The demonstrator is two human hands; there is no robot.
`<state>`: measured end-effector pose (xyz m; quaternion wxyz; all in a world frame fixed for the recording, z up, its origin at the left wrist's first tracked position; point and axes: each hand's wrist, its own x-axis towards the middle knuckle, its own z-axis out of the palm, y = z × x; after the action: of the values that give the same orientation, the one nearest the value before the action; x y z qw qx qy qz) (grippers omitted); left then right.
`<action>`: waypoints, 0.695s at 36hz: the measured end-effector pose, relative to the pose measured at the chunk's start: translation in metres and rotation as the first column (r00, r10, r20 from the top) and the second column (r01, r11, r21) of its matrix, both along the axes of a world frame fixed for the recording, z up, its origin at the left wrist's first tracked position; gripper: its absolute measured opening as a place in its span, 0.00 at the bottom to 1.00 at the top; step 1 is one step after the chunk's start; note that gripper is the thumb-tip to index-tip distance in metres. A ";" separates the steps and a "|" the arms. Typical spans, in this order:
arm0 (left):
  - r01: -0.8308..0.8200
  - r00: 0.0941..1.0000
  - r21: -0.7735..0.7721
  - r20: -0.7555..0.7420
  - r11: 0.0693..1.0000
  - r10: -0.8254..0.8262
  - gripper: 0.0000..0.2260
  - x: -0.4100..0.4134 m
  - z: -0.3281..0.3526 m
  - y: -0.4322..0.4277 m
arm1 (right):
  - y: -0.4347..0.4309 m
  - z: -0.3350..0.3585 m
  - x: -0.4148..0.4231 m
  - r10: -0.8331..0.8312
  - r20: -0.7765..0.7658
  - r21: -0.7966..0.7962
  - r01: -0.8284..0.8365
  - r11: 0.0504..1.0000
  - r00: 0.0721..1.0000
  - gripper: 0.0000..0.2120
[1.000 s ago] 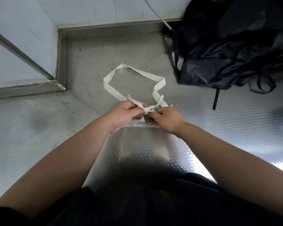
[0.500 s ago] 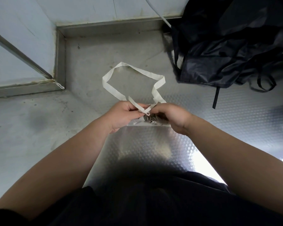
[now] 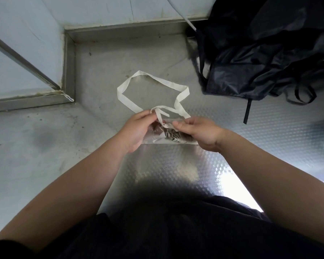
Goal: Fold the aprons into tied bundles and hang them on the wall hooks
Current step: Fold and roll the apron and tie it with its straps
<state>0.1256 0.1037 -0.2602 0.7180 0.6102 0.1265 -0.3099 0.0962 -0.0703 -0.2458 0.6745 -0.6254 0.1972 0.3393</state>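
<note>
A folded cream apron (image 3: 169, 138) with a dark print lies on the steel counter (image 3: 269, 143) in front of me. Its wide neck strap (image 3: 151, 86) loops away from me over the counter. My left hand (image 3: 137, 128) pinches a thin cream tie (image 3: 160, 116) at the bundle's upper left. My right hand (image 3: 198, 131) pinches the tie at the knot over the middle of the bundle. A heap of dark navy aprons (image 3: 269, 47) lies at the back right with straps trailing.
The counter meets a pale wall (image 3: 120, 10) at the back, with a raised steel rim (image 3: 69, 62) at the left corner. A white cable (image 3: 183, 15) runs down behind the dark heap. A slanted metal bar (image 3: 22, 60) crosses the left wall.
My hands have drawn slightly apart. The tie now forms a small loop above the bundle, and more of the printed fabric shows between my hands.
</note>
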 end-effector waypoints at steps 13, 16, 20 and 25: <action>-0.248 0.955 0.114 0.196 0.962 0.223 0.16 -0.011 -0.007 -0.003 | -0.005 -0.011 -0.018 -0.496 0.103 -0.023 0.500 0.866 0.862 0.05; -0.236 0.939 0.244 0.308 0.941 0.155 0.16 -0.019 -0.010 -0.005 | -0.003 -0.010 -0.025 -0.339 0.202 -0.132 0.369 0.920 0.919 0.03; -0.197 0.899 0.463 0.436 0.864 -0.029 0.16 -0.027 -0.018 -0.007 | -0.001 -0.009 -0.028 -0.123 0.292 -0.277 0.207 0.938 0.948 0.13; -0.318 0.801 0.656 0.572 0.684 -0.176 0.15 -0.035 -0.017 -0.004 | -0.004 -0.014 -0.029 -0.048 0.336 -0.401 0.189 0.896 0.941 0.22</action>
<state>0.0908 0.0993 -0.2769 0.4307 0.9019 0.0325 0.0028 0.0672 -0.0747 -0.2594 0.5632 -0.7909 0.1937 0.1404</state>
